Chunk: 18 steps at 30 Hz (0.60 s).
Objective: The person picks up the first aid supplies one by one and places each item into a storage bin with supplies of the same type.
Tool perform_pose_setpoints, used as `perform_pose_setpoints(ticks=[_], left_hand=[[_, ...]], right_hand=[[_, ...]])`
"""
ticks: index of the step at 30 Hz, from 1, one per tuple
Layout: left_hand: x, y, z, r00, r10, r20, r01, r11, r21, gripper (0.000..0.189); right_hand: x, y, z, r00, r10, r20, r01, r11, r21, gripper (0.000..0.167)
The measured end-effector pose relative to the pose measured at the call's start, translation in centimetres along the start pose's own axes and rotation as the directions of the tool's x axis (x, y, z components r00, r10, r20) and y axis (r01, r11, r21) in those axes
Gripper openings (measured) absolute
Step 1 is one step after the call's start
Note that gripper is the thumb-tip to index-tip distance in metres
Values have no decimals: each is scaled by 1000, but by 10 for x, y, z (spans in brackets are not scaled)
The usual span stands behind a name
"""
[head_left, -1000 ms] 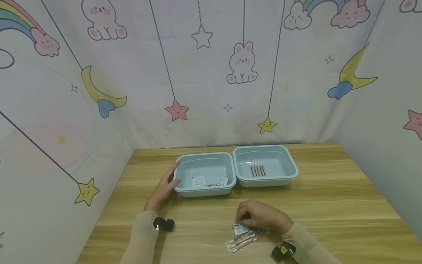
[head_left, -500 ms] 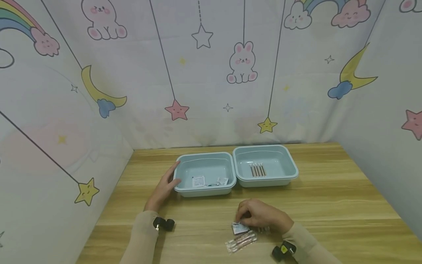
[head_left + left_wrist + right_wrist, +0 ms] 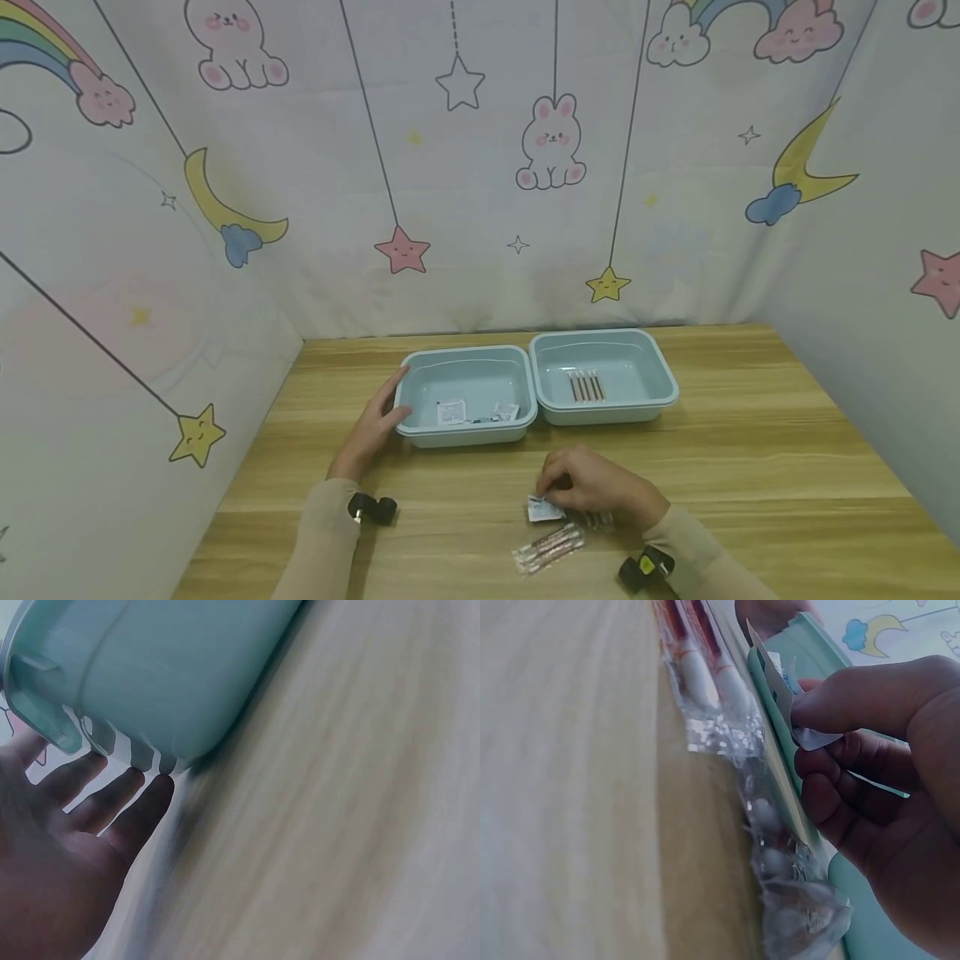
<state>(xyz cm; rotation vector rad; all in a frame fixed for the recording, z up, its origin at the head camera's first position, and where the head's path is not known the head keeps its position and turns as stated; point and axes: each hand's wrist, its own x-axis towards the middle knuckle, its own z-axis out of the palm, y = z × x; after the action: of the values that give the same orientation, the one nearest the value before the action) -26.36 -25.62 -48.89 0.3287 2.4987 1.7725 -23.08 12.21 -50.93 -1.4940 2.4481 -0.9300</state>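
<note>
My right hand [image 3: 588, 483] pinches a small printed white sachet [image 3: 545, 509] between thumb and fingers, close over the table. In the right wrist view the sachet [image 3: 772, 682] stands on edge at the fingertips. Right below it lie clear-wrapped cotton swabs [image 3: 550, 548], with dark red sticks and white tips. More clear wrapping [image 3: 599, 521] shows partly under the hand. My left hand [image 3: 372, 425] rests against the left end of a pale blue tub [image 3: 465, 437], fingers extended along its wall and thumb at the front rim. That tub contains a white sachet [image 3: 452, 412] and other small packets [image 3: 505, 412].
A second pale blue tub [image 3: 607, 414] stands right beside the first, with several brown-stemmed swabs [image 3: 587, 387] lined up inside. Both stand toward the back of the wooden table [image 3: 750, 467]. A printed curtain [image 3: 480, 167] encloses the back and sides.
My right hand has risen slightly away from me with the sachet, which now sits apart from the wrapped swabs. My left hand and both tubs have stayed put.
</note>
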Motion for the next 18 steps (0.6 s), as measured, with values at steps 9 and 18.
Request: perform_pose_setpoints(ticks=[9,18], left_hand=[[1,-1,0,999,37,13,-37,999,6,68],[2,2,0,999,36,9,-36,999,4,67]], right_hand=[[-1,0,-2,999,-6,-41,5,1000,-12,15],[-1,-1,-6,996,10,-93,-9,1000,9,15]])
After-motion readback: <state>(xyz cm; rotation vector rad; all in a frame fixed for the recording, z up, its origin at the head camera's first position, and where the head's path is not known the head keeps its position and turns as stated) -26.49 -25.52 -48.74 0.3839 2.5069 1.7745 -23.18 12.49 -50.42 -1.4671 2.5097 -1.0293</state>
